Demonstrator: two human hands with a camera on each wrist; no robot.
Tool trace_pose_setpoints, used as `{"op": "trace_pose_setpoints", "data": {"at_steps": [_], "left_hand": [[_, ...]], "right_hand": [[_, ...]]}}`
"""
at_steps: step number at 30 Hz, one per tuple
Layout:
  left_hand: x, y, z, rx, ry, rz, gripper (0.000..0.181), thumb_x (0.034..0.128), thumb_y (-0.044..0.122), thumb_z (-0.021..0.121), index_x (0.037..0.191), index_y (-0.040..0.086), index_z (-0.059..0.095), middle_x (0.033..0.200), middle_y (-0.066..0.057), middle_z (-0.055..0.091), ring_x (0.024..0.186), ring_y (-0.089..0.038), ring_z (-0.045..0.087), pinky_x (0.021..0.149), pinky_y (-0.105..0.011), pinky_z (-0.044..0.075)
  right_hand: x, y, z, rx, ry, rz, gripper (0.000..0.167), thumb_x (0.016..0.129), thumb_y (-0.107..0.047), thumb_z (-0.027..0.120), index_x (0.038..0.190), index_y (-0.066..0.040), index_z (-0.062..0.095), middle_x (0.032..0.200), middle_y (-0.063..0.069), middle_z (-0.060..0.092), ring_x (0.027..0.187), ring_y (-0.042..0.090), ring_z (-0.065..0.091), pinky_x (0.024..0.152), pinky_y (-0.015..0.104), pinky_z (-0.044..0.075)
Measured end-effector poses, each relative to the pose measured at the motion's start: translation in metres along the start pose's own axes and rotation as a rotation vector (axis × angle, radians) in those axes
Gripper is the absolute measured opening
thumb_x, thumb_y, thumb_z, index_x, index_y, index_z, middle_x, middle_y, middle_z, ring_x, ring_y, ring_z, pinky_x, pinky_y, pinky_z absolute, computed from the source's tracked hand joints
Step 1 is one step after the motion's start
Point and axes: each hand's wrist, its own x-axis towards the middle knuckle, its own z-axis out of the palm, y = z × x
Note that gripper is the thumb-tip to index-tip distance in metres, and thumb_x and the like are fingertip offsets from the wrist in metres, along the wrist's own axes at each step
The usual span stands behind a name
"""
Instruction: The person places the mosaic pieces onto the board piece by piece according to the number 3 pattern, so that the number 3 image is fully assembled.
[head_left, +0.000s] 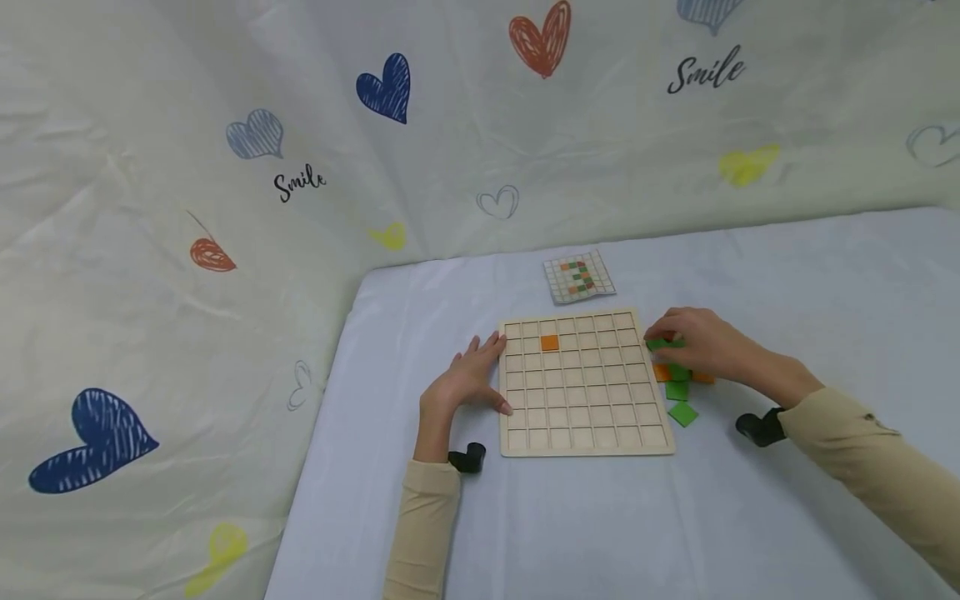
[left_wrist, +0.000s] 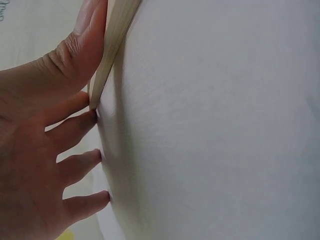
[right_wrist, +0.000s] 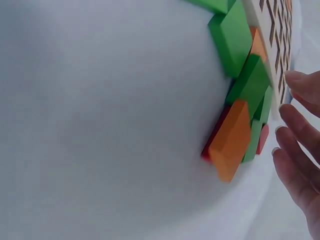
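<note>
A square wooden grid board [head_left: 577, 402] lies on the table with one orange tile [head_left: 550, 342] set in its upper-left area. My left hand [head_left: 465, 377] rests at the board's left edge, fingers spread and thumb touching the rim. Beside the right edge is a loose pile of green tiles [right_wrist: 235, 40], orange tiles [right_wrist: 231, 140] and red ones, partly overlapping. Over this pile hovers my right hand [head_left: 699, 340], its fingers lightly bent; the right wrist view shows no tile between thumb and fingertips. From the head view, the hand covers part of the pile.
Behind the board lies a small pattern card [head_left: 558, 286] printed with coloured squares on a grid. A white cloth covers the table [head_left: 570, 525]. A pale curtain [head_left: 442, 158] with hearts and lettering hangs at the back and left.
</note>
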Motion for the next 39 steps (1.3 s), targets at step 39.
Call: {"op": "trace_pose_setpoints", "data": {"at_steps": [39], "left_hand": [[0.000, 0.001, -0.002, -0.004, -0.007, 0.009, 0.121, 0.0708, 0.021, 0.096, 0.166, 0.017, 0.021, 0.174, 0.001, 0.012, 0.162, -0.029, 0.001, 0.130, -0.055, 0.006]], "right_hand": [[0.005, 0.014, 0.012, 0.069, 0.025, 0.029, 0.021, 0.085, -0.005, 0.081, 0.105, -0.001, 0.074, 0.095, 0.006, 0.075, 0.086, 0.020, 0.068, 0.076, 0.037, 0.058]]}}
